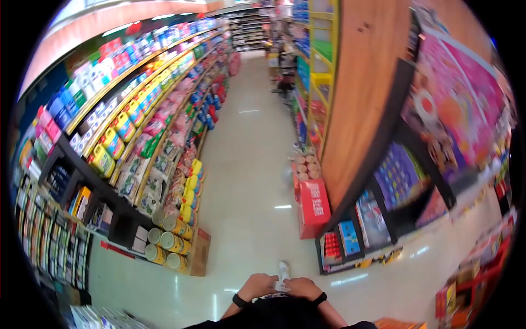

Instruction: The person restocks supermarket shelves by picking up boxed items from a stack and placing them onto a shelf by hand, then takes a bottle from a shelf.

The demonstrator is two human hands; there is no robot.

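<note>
At six o'clock, a small white packet (283, 272) is gripped by the left hand (259, 286) and right hand (302, 288); a red carton (313, 207) is seen at four o'clock.

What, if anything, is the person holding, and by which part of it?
A small white item, held between the left hand and the right hand by its end nearer the body; too blurred to name.
</note>
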